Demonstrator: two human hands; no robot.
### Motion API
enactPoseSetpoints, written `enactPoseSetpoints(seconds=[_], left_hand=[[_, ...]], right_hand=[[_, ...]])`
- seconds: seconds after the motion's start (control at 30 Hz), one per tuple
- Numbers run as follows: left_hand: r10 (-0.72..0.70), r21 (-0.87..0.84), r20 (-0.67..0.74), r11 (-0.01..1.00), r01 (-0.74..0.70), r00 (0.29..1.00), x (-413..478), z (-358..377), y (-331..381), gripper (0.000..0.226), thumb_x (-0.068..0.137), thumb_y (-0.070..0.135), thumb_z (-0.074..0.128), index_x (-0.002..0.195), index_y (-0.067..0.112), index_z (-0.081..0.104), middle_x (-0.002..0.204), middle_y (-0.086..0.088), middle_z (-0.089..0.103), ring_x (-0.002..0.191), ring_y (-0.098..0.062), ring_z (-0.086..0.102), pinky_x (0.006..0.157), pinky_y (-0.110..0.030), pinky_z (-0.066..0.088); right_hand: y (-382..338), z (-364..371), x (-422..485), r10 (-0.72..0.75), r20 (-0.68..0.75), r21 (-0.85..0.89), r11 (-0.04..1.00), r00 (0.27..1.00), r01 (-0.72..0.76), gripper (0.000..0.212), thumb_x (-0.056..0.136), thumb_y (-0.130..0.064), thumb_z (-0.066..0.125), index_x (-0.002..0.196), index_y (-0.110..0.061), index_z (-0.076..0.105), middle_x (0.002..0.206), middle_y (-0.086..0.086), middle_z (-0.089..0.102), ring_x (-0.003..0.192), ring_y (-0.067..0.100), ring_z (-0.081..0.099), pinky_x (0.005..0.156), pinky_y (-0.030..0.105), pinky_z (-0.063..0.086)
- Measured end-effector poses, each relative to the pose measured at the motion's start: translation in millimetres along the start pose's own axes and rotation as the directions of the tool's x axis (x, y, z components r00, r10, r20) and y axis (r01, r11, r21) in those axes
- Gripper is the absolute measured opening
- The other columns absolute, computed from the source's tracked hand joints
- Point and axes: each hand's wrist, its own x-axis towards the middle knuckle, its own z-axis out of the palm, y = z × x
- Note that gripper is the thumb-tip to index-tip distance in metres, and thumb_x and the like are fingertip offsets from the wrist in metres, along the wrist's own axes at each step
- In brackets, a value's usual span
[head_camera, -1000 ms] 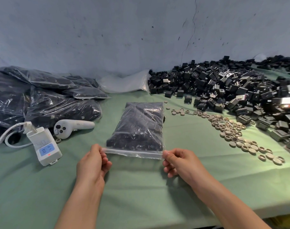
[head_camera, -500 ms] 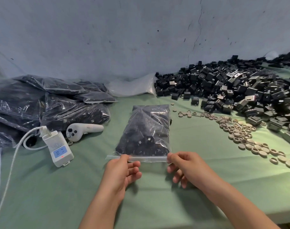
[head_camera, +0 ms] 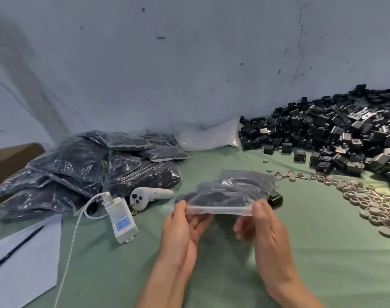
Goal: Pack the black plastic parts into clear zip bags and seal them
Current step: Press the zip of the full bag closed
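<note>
The person works with bare hands. The left hand (head_camera: 178, 227) is seen at the lower middle of the frame, and the right hand (head_camera: 262, 225) is a little to the right of it. The left forearm (head_camera: 163, 283) and the right forearm (head_camera: 287, 285) are slim and uncovered down to the lower edge. Fine tendon lines show on the back of the right hand. Its lower fingers are blurred, so the nails cannot be told.

Pale blue-grey wall (head_camera: 189, 63) behind, scuffed, dotted with dark marks, cracked thinly at upper right, crossed by a broad grey streak on the left. Below it a table (head_camera: 322, 274) covered in green, set right against the wall. Brown cardboard box (head_camera: 12, 161) at far left edge. Soft, cool, even light; faint shadows.
</note>
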Motion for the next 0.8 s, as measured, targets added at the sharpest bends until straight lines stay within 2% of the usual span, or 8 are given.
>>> enactPoseSetpoints(seconds=[0.13, 0.23, 0.37, 0.47, 0.57, 0.6, 0.7, 0.8], left_hand=[[0.147, 0.088, 0.122, 0.983, -0.158, 0.982, 32.0, 56.2, 46.9, 0.025, 0.101, 0.006, 0.037, 0.093, -0.002, 0.059, 0.082, -0.019, 0.072, 0.069, -0.021, 0.073, 0.066, -0.03, 0.062], [0.295, 0.164, 0.194, 0.931, -0.327, 0.936, 60.0, 96.2, 107.2, 0.026, 0.103, 0.008, 0.036, 0.09, -0.002, 0.056, 0.084, -0.018, 0.067, 0.068, -0.018, 0.071, 0.066, -0.028, 0.061], [0.57, 0.114, 0.116, 0.806, -0.581, 0.814, 102.1, 111.3, 203.2, 0.031, 0.105, 0.01, 0.034, 0.082, 0.006, 0.054, 0.084, -0.014, 0.064, 0.079, -0.022, 0.066, 0.076, -0.031, 0.061], [0.714, 0.229, -0.052, 0.689, -0.687, 0.698, 136.5, 94.9, 257.0, 0.033, 0.107, 0.02, 0.032, 0.081, 0.014, 0.05, 0.085, -0.006, 0.06, 0.08, -0.016, 0.062, 0.067, -0.023, 0.057], [0.667, 0.41, -0.271, 0.732, -0.543, 0.694, 175.2, 52.6, 282.9, 0.028, 0.107, 0.022, 0.03, 0.096, 0.016, 0.056, 0.091, -0.002, 0.055, 0.085, -0.02, 0.061, 0.062, -0.025, 0.054], [0.593, 0.456, -0.317, 0.78, -0.429, 0.74, 186.1, 32.1, 283.1, 0.027, 0.107, 0.02, 0.031, 0.107, 0.014, 0.057, 0.094, -0.001, 0.053, 0.085, -0.019, 0.06, 0.063, -0.025, 0.054], [0.29, 0.45, -0.422, 0.889, -0.079, 0.859, 205.9, -25.1, 258.3, 0.023, 0.107, 0.011, 0.033, 0.109, 0.004, 0.055, 0.102, -0.007, 0.053, 0.088, -0.02, 0.06, 0.062, -0.029, 0.055], [0.242, 0.394, -0.474, 0.918, -0.042, 0.847, 216.3, -51.8, 231.2, 0.028, 0.108, 0.012, 0.028, 0.126, 0.01, 0.048, 0.084, -0.006, 0.054, 0.068, -0.019, 0.059, 0.053, -0.024, 0.053]], right_hand=[[9.5, 8.7, 24.3, -0.135, -0.021, -0.159, 0.979, 0.991, 0.13, 0.057, 0.096, -0.072, 0.024, 0.082, -0.029, 0.058, 0.074, 0.001, 0.065, 0.065, 0.018, 0.06, 0.061, 0.033, 0.045], [20.2, 17.8, 29.7, -0.056, 0.029, -0.297, 0.953, 0.998, 0.062, 0.05, 0.096, -0.067, 0.021, 0.083, -0.033, 0.056, 0.076, -0.008, 0.066, 0.065, 0.013, 0.061, 0.064, 0.037, 0.047], [35.3, 24.0, 38.9, 0.178, 0.183, -0.524, 0.85, 0.967, -0.057, 0.026, 0.1, -0.052, 0.036, 0.095, -0.035, 0.056, 0.086, -0.01, 0.069, 0.075, 0.012, 0.065, 0.079, 0.039, 0.05], [40.4, 18.5, 57.0, 0.246, 0.173, -0.489, 0.862, 0.954, -0.134, 0.013, 0.102, -0.03, 0.051, 0.095, -0.035, 0.06, 0.086, -0.007, 0.07, 0.062, 0.012, 0.064, 0.071, 0.036, 0.053], [45.3, 7.5, 77.9, 0.354, 0.139, -0.383, 0.881, 0.925, -0.279, 0.015, 0.099, -0.02, 0.058, 0.092, -0.027, 0.068, 0.08, -0.003, 0.071, 0.052, 0.017, 0.064, 0.047, 0.033, 0.051], [47.6, 3.5, 84.6, 0.375, 0.132, -0.35, 0.884, 0.917, -0.311, 0.015, 0.098, -0.018, 0.059, 0.09, -0.025, 0.069, 0.08, -0.002, 0.072, 0.052, 0.019, 0.064, 0.043, 0.031, 0.049], [56.2, -1.5, 102.4, 0.443, 0.137, -0.238, 0.883, 0.886, -0.405, 0.014, 0.097, -0.012, 0.06, 0.089, -0.018, 0.071, 0.084, 0.008, 0.071, 0.052, 0.023, 0.063, 0.04, 0.031, 0.046], [61.0, 0.3, 116.1, 0.518, 0.179, -0.122, 0.856, 0.837, -0.503, 0.012, 0.098, -0.011, 0.058, 0.095, -0.012, 0.07, 0.093, 0.016, 0.068, 0.053, 0.021, 0.062, 0.039, 0.029, 0.045]])
